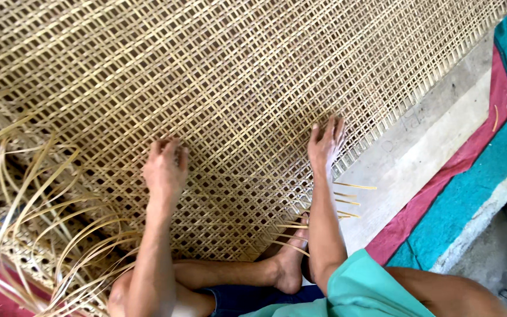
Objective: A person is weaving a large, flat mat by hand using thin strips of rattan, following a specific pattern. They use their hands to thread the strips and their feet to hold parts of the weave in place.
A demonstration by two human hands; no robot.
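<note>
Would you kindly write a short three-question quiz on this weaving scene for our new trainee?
1. True or false: both hands rest on the woven cane mat.
2. Which hand lies nearer the mat's frayed edge by the bare floor: A left hand, B right hand?
3. Fill in: the loose strips fan out on the person's ___ side.

Key: 1 true; 2 B; 3 left.

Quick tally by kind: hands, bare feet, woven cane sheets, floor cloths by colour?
Hands: 2, left hand and right hand
Bare foot: 1
Woven cane sheet: 1
Red cloth: 1
Teal cloth: 1
Total: 6
</note>
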